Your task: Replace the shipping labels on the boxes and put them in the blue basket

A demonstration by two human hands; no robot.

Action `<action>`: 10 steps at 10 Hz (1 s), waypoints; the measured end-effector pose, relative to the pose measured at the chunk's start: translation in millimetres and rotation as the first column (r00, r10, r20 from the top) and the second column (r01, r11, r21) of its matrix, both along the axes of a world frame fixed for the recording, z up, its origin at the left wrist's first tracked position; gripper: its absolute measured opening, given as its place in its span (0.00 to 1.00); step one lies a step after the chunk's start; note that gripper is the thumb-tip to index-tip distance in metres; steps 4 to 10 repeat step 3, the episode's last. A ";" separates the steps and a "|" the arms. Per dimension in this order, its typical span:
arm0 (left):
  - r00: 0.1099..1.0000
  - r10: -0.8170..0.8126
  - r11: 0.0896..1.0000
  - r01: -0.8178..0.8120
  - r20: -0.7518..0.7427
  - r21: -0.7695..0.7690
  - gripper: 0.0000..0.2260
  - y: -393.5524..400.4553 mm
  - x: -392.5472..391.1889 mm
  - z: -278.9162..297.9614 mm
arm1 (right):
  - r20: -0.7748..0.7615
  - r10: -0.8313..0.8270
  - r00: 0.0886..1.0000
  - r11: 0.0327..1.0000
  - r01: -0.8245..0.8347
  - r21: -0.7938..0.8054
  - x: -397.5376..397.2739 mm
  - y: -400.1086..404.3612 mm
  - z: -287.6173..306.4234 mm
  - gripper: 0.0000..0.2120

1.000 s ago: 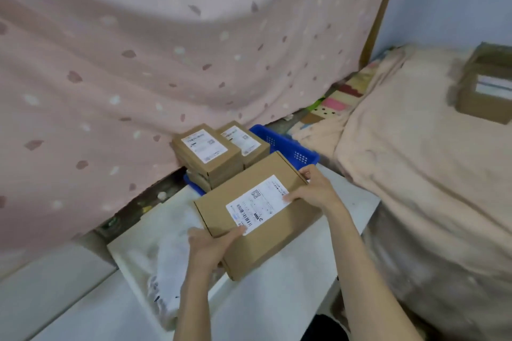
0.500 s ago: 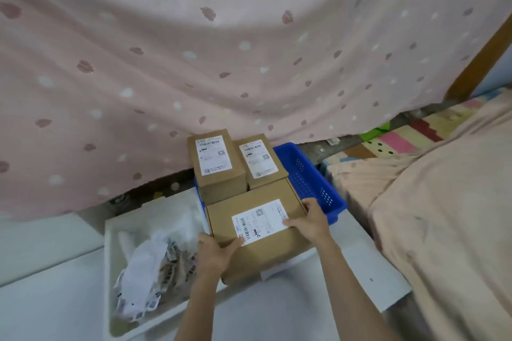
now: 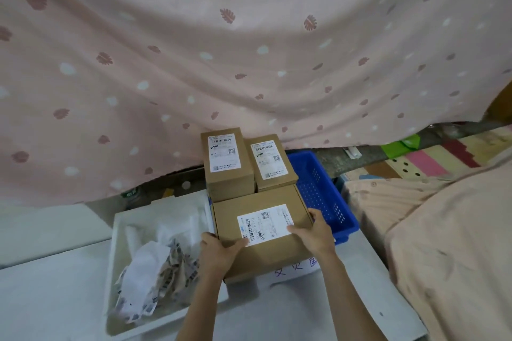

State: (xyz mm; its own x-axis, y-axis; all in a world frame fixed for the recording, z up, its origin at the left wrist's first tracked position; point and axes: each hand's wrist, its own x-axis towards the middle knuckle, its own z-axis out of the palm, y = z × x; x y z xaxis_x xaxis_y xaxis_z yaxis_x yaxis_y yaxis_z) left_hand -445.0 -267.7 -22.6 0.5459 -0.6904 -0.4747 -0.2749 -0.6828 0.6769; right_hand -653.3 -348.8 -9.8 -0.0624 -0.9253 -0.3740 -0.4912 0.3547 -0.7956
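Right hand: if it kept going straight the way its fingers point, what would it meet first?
The right hand points up-left across the large box it holds. Beyond that, likely the smaller labelled box standing behind, though depth is unclear from this view.

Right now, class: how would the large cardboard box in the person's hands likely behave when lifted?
The large cardboard box probably stays stiff: its edges look straight under both grips. Likely light for its size, since the left hand and right hand hold only its corners. Flat faces shouldn't roll.
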 end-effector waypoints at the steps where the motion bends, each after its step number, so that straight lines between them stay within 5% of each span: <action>1: 0.997 -0.036 0.997 0.041 -0.064 0.071 0.40 4.2 3.2 34.5 | 0.029 -0.077 0.997 0.996 0.078 -0.044 -8.2 -2.0 20.1 0.38; 2: 0.943 -0.334 0.926 0.325 0.012 0.191 0.41 30.7 29.1 122.1 | 0.269 -0.135 0.954 0.949 0.202 -0.241 -39.4 -9.9 98.6 0.20; 3: 0.946 -0.302 0.913 0.323 0.119 -0.251 0.42 79.9 57.4 211.9 | 0.396 -0.038 0.918 0.826 0.252 -0.504 -81.7 3.3 224.3 0.10; 10: 0.946 -0.302 0.913 0.323 0.119 -0.251 0.42 79.9 57.4 211.9 | 0.396 -0.038 0.918 0.826 0.252 -0.504 -81.7 3.3 224.3 0.10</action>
